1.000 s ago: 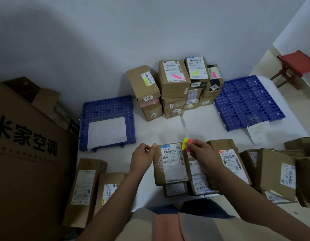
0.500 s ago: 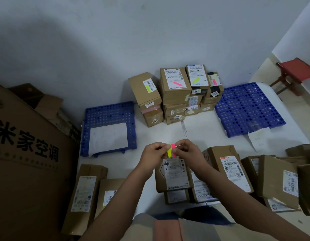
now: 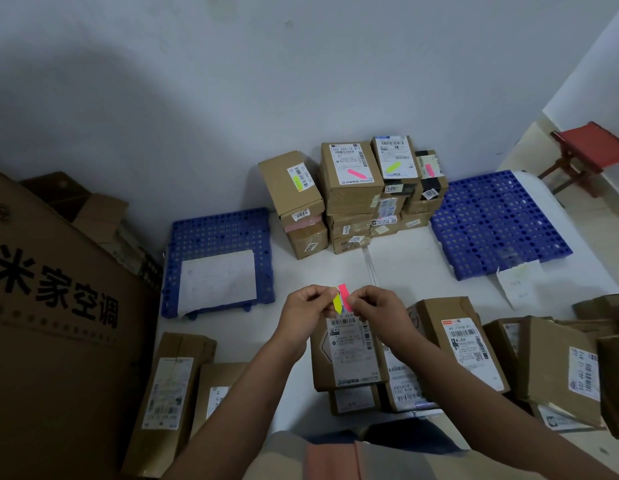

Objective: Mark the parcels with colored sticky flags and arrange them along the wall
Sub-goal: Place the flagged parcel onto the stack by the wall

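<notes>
Head view is showing me both hands meeting above the nearest parcel (image 3: 349, 355): my left hand (image 3: 306, 308) is pinching the yellow flag (image 3: 337, 304) with curled fingertips, and my right hand (image 3: 374, 308) is pinching the pink flag (image 3: 344, 296) just beside it. Flagged parcels (image 3: 353, 192) are sitting stacked against the wall (image 3: 301, 81), between two blue pallets (image 3: 218, 233).
</notes>
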Demonstrator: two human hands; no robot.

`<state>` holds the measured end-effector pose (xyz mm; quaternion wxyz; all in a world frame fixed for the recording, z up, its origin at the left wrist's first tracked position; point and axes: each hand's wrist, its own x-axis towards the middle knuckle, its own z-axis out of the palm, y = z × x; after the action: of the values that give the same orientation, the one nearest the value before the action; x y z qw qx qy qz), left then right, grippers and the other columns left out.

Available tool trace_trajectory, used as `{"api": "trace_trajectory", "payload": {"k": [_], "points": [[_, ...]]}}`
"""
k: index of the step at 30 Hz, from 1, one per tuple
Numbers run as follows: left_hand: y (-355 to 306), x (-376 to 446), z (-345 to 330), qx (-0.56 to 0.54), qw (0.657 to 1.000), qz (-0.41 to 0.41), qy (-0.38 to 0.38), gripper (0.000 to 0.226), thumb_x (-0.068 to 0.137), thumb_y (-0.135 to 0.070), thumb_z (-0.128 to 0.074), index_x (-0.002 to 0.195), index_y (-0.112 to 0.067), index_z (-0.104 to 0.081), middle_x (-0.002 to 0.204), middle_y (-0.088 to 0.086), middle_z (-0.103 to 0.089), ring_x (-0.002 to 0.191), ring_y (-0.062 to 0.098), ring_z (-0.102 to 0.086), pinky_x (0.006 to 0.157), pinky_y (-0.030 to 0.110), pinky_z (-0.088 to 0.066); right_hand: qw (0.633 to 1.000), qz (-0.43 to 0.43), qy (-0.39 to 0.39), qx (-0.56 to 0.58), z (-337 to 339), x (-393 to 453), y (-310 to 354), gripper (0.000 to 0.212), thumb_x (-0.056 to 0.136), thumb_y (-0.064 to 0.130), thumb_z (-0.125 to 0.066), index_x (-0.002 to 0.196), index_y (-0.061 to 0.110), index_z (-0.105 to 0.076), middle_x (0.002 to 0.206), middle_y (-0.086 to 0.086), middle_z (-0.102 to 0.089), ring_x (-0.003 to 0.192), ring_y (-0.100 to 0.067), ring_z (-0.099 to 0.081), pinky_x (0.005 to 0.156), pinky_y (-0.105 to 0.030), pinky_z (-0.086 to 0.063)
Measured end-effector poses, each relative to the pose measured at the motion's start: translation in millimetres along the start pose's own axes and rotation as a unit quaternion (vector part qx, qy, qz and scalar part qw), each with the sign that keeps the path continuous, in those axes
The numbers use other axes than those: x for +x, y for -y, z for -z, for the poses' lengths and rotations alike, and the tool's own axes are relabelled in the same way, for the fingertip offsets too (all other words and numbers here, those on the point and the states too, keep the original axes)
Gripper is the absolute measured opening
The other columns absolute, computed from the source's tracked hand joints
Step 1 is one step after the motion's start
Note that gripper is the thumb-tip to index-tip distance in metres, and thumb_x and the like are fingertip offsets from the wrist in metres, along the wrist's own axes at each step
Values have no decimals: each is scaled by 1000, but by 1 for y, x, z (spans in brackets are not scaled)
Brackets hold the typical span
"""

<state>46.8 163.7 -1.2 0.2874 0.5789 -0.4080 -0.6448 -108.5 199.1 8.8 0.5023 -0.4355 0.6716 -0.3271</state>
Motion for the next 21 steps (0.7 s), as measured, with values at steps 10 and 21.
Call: {"api": "trace_trajectory", "payload": {"k": [10,21], "points": [[-9,-4,-6,70,997,-17,-11,17,92,-27,-68,87,-11,-74,75,0,-71,67,9,-65,76,28,-57,996,41,-44,-67,1,0,2,18,95,20,-61,78,24,-66,75,7,-66,69,-4,-60,61,-11,-43],[-11,-2,-7,139,989,-38,-36,17,91,-32,-69,84,-16,-71,83,-1,-74,79,19,-72,77,35,-58,995,39,-87,-14,5,6,6,7,92,19,-66,92,15,-72,85,5,-72,80,-7,-66,69,-13,-50]]}}
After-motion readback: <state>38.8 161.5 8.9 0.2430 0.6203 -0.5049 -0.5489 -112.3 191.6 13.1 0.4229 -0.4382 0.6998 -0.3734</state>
